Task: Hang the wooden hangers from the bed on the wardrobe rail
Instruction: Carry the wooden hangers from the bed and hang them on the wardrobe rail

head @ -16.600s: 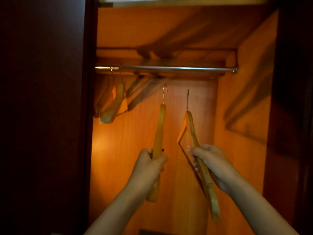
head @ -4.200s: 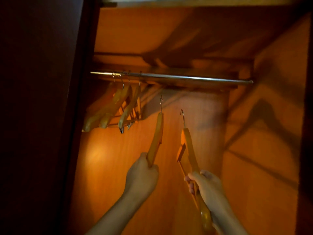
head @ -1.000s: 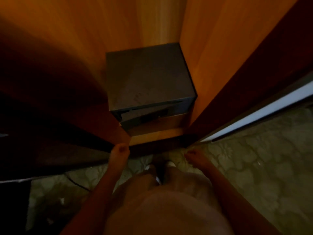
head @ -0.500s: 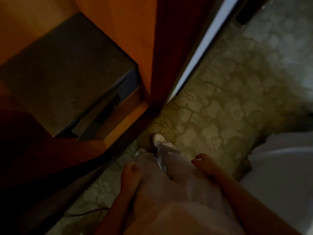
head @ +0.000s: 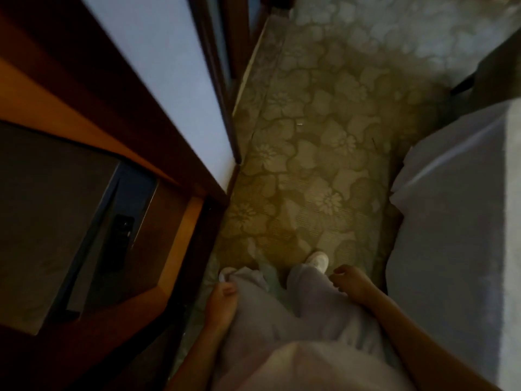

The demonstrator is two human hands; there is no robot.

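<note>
The left hand [head: 218, 306] and right hand [head: 352, 283] hang just beside the bed [head: 456, 207], fingers loosely curled and holding nothing. No wooden hangers show on the bed's visible corner. They are probably stiff, light and smooth, best gripped on the shoulder below the hook.

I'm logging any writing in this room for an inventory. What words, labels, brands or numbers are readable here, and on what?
No text can be read in this view.
The dark panel on the front of the grey box may carry keys or marks, but it is too dark and blurred to read.
The flowered carpet, the white bed and the wardrobe frame show no writing.
</note>
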